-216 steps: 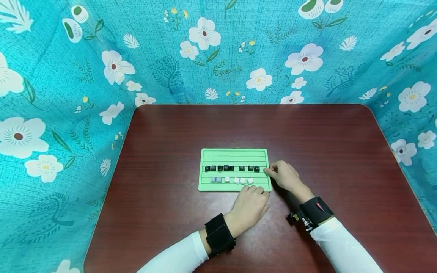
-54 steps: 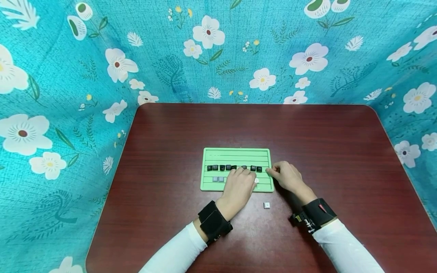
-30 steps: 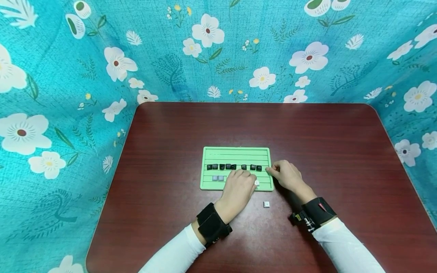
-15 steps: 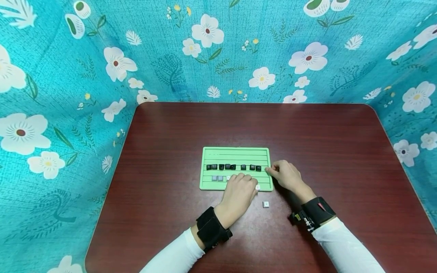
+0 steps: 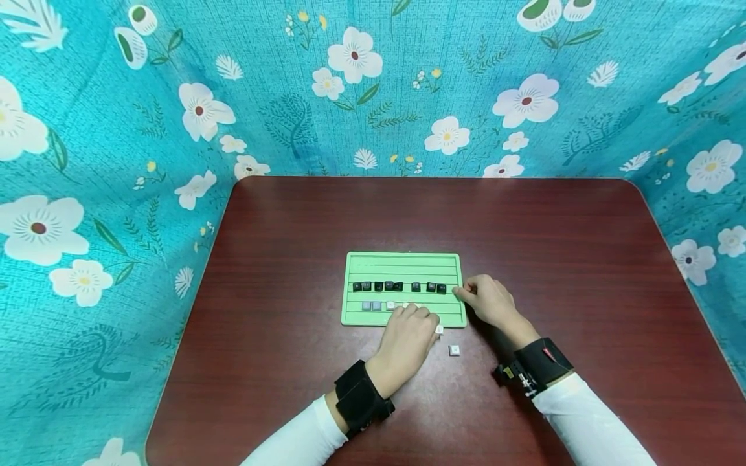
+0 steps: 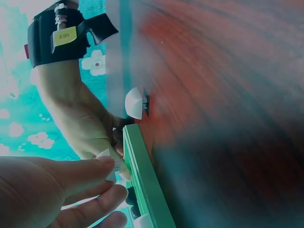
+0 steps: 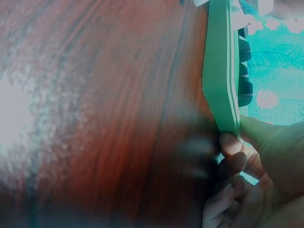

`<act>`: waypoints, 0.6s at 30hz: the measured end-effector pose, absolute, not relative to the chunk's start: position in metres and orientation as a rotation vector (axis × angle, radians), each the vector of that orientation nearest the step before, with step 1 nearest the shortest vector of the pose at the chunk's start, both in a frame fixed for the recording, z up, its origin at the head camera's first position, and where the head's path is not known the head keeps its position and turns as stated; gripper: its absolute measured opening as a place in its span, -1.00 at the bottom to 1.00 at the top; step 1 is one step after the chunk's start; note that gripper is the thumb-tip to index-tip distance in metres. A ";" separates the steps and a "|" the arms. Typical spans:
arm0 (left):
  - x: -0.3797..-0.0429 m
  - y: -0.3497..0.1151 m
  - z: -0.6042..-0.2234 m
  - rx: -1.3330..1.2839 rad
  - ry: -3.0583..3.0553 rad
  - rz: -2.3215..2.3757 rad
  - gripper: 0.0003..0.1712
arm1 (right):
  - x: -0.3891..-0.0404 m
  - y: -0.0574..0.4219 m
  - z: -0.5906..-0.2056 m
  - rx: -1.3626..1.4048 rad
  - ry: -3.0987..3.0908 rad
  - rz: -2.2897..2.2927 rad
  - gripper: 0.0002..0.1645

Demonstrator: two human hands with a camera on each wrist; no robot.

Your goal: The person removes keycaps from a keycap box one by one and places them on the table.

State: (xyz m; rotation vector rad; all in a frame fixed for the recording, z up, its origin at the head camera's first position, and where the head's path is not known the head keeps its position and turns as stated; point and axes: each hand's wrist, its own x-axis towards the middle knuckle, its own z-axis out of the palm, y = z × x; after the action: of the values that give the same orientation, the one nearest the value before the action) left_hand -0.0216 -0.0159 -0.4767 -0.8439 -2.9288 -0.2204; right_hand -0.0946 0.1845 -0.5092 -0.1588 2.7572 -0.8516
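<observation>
My left hand (image 5: 405, 343) is at the near edge of a green grooved board (image 5: 402, 320), pinching a white keycap (image 5: 440, 330) between thumb and finger. In the left wrist view this keycap (image 6: 112, 175) shows at the tip of the thumb. At the board's right edge, my right hand (image 5: 488, 300) grips the rim, thumb on top and fingers below, as the right wrist view shows. Several black keycaps (image 5: 389, 286) stand in a row along the board. Nearer me lie two grey keycaps (image 5: 371, 305) and a white one (image 5: 390, 305); my left hand partly hides others.
A loose white keycap (image 5: 454, 350) lies on the brown table (image 5: 303, 259) between my hands, just in front of the board. Behind and beside the table hangs a turquoise flowered cloth (image 5: 262, 84).
One white keycap has gone from the board to the table since the first frame. Lately my left hand drew another white keycap toward me past the board's near edge. The right hand keeps its grip.
</observation>
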 end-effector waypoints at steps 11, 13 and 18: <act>-0.016 -0.016 -0.479 -0.881 -2.921 -0.217 -0.82 | -0.093 0.183 -0.506 -0.155 2.756 -0.857 -0.48; -0.015 -0.016 -0.480 -0.891 -2.927 -0.213 -0.81 | -0.093 0.183 -0.506 -0.156 2.756 -0.858 -0.48; -0.013 -0.016 -0.481 -0.902 -2.931 -0.181 -0.80 | -0.094 0.184 -0.507 -0.159 2.764 -0.854 -0.47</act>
State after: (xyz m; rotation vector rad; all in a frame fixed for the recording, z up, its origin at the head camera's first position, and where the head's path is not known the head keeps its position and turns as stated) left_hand -0.0131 -0.0157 -0.4812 -0.9025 -2.9311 -0.1810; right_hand -0.0942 0.1838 -0.5069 -0.1593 2.7636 -0.8540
